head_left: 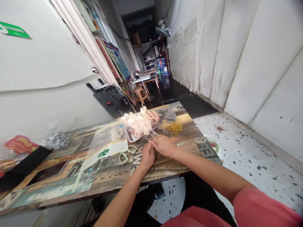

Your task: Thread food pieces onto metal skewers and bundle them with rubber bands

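Pale, whitish chunks of food threaded on thin metal skewers (pixel 139 122) form a pile on the table, partly over a white tray (pixel 132 138). Behind them lies a pinker bunch of skewered pieces (pixel 153 116). My left hand (pixel 148 155) and my right hand (pixel 163 145) meet at the near ends of the skewers, fingers closed in a pinch around the thin handles. The exact grip is partly hidden. Right of the pile are yellow rubber bands (pixel 174 128) and a grey cloth-like item (pixel 170 115). Scissors with pale green handles (pixel 127 154) lie left of my hands.
A clear plastic bag with printing (pixel 106 143) lies on the wood-patterned table (pixel 165 165). At the left are a red package (pixel 21 145), a black flat item (pixel 25 168) and a crumpled silvery bag (pixel 58 140). Behind stand a small table (pixel 142 78) and stool (pixel 140 94).
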Action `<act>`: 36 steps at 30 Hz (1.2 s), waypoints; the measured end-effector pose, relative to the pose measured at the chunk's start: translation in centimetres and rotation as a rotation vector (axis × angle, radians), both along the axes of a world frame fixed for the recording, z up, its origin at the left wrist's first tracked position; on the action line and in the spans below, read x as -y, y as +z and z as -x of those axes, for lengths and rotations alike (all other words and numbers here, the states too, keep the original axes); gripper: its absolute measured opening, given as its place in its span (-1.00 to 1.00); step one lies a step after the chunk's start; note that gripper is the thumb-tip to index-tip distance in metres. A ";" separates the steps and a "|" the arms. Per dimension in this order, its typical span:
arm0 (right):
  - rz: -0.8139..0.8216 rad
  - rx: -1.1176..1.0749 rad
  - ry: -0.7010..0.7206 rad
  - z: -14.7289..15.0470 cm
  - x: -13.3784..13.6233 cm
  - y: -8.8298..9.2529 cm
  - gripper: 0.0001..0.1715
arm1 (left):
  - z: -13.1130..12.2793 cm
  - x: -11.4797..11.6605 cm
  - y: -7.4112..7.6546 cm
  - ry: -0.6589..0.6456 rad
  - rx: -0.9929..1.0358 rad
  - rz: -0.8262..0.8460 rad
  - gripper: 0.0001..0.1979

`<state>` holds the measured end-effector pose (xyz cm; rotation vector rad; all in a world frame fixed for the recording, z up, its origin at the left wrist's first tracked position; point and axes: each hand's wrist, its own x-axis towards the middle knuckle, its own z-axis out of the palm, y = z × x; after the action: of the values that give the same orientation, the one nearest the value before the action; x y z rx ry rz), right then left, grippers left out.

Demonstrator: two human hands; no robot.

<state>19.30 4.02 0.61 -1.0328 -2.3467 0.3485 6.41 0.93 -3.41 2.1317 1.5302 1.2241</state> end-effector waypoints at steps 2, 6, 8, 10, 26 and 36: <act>0.014 -0.013 -0.008 -0.2 0.1 0.6 -0.59 | -0.3 0.2 0.4 0.021 0.024 -0.007 -0.56; 0.039 -0.108 -0.011 -0.6 0.8 1.9 -0.60 | -1.1 1.2 1.6 0.028 0.180 0.060 -0.60; 0.080 -0.203 -0.012 -0.6 1.3 2.1 -0.60 | -1.7 1.9 1.9 0.023 0.302 0.135 -0.60; 0.143 -0.317 0.013 -0.5 1.8 2.1 -0.61 | -2.5 2.6 1.8 0.042 0.450 0.196 -0.59; -0.856 0.302 0.535 -4.2 5.8 6.3 -0.70 | -1.5 10.7 10.4 -0.232 0.865 1.121 -0.57; -0.496 0.307 0.648 -4.0 7.6 7.3 -0.77 | 2.8 10.7 12.8 -0.544 0.833 1.432 -0.61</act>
<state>23.32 -3.63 7.89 -0.0789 -2.7931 -0.1796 3.58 -9.74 9.35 0.7744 0.8098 0.3779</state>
